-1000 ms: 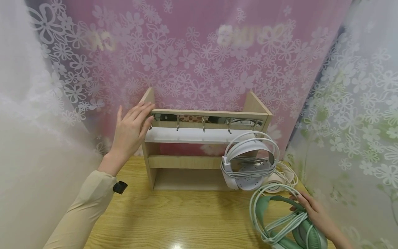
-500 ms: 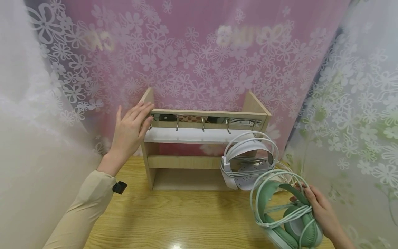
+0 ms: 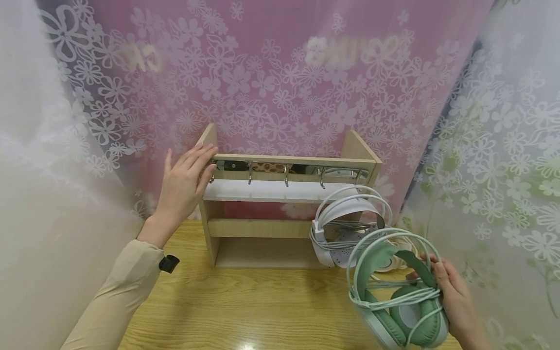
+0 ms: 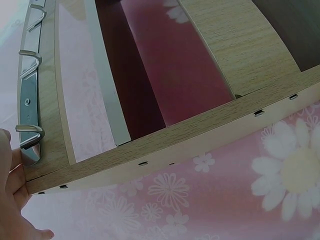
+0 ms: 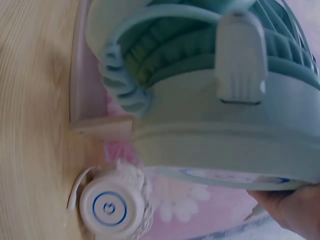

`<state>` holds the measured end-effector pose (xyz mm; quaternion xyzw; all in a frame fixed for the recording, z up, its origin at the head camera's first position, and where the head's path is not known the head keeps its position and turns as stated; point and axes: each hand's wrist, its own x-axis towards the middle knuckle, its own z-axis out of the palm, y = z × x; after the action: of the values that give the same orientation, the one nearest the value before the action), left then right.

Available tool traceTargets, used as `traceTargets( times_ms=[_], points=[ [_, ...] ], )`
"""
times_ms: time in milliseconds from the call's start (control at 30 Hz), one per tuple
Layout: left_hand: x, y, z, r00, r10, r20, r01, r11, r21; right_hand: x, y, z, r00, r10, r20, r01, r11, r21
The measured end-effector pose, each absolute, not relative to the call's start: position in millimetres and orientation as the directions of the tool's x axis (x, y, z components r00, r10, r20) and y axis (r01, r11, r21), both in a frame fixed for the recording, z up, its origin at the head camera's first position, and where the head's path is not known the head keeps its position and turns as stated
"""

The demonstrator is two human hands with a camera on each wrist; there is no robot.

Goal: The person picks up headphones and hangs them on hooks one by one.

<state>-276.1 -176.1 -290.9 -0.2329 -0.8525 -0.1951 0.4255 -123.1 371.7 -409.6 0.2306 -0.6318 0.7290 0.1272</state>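
Note:
My right hand [image 3: 455,296] grips a pair of green headphones [image 3: 424,321] by the side of the headband, held up over the table at the right. Their pale green cable is wound around the ear cups. In the right wrist view, the headphones [image 5: 220,130] fill most of the picture. With its fingers extended, my left hand [image 3: 179,182] rests on the upper left corner of the small wooden shelf [image 3: 258,228]. A metal hook strip [image 3: 302,169] runs along the shelf's top front. White headphones [image 3: 321,245] hang at its right end, partly hidden by the green pair.
Behind the green headphones, another white pair of headphones [image 5: 110,207] lies on the wooden table [image 3: 245,306], to the right of the shelf. Flower-patterned curtains [image 3: 280,87] enclose the back and both sides.
My right hand has lifted the green headphones and tipped them more upright, so they now overlap the hanging white pair in view. The left hand stays at the shelf corner.

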Motion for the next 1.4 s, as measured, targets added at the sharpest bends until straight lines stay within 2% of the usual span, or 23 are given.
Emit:
traceTargets(
  times_ms=[167,300,500,700,900,1100,1167,1400],
  points=[
    [-276,-177,-291,-0.531,0.227,0.817,0.562,0.815,0.139,-120,357,-401,-0.823,-0.044,0.566,-0.542,-0.236,-0.806],
    [-277,-177,-290,-0.535,0.225,0.815,0.561,0.815,0.143,-120,348,-395,-0.799,-0.055,0.599,-0.556,-0.309,-0.771],
    [-276,-177,-290,-0.544,0.222,0.809,0.559,0.815,0.152,-118,330,-388,-0.780,0.006,0.625,-0.609,-0.234,-0.758],
    [-275,-177,-290,-0.540,0.219,0.813,0.559,0.815,0.153,-119,312,-380,-0.777,-0.050,0.627,-0.617,-0.132,-0.776],
    [-276,-176,-290,-0.535,0.223,0.815,0.563,0.813,0.148,-122,301,-380,-0.744,-0.078,0.664,-0.615,-0.309,-0.725],
    [-276,-176,-290,-0.538,0.226,0.812,0.560,0.816,0.144,-121,295,-377,-0.793,-0.022,0.609,-0.603,-0.120,-0.789],
    [-276,-175,-290,-0.541,0.226,0.810,0.559,0.816,0.146,-122,293,-377,-0.799,-0.035,0.600,-0.593,-0.117,-0.796],
    [-275,-175,-290,-0.540,0.227,0.811,0.558,0.818,0.142,-129,289,-381,-0.740,-0.050,0.671,-0.611,-0.365,-0.702]
  ],
)
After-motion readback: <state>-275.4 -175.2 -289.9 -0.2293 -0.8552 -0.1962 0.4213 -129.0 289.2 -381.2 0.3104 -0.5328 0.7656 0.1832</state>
